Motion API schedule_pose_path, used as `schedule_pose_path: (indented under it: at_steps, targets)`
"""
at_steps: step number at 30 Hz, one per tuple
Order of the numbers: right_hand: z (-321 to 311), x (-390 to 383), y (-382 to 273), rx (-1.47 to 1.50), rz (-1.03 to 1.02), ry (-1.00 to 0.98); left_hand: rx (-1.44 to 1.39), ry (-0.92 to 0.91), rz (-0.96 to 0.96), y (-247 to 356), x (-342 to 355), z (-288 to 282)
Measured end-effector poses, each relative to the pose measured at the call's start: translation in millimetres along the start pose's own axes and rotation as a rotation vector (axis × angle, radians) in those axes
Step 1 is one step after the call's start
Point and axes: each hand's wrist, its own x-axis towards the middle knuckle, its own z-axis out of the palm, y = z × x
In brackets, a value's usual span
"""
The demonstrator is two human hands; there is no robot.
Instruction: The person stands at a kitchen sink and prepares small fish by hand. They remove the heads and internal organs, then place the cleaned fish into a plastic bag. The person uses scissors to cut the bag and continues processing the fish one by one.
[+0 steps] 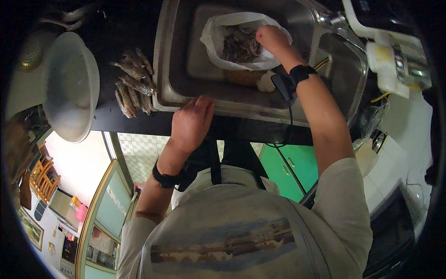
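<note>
A white plastic bag (216,51) stands opened in the left sink basin, with a heap of dark grey, shrimp-like seafood (239,45) inside. My right hand (271,39) is closed over the bag's right side; whatever its fingers hold is hidden. Above the sink's near edge, my left hand (191,120) has its fingers drawn together, and I cannot make out anything in them. More elongated, grey-brown seafood pieces (134,83) lie in a pile on the dark counter, left of the sink and beyond my left hand.
A large translucent bowl (72,88) stands at the counter's left. The steel sink (186,95) has a second basin on the right and a faucet (332,19) at the back. A black cable (291,118) hangs from a dark device by my right wrist. Green cabinets (288,169) are below.
</note>
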Motion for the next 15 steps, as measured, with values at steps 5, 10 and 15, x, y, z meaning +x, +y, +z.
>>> schedule_pose_path:
  at_steps: [5, 10, 15]
  targets:
    - [35.1, 40.3, -9.1, -0.112, -0.142, 0.093, -0.138, 0.018, -0.029, -6.9, 6.0, -3.4]
    - [66.4, 56.2, -7.4, -0.130, -0.033, 0.140, -0.207, -0.034, -0.069, -0.4, 11.4, -8.9]
    - [63.2, 56.7, -0.3, -0.055, -0.099, 0.186, -0.266, -0.017, -0.082, 1.2, 21.5, -9.9]
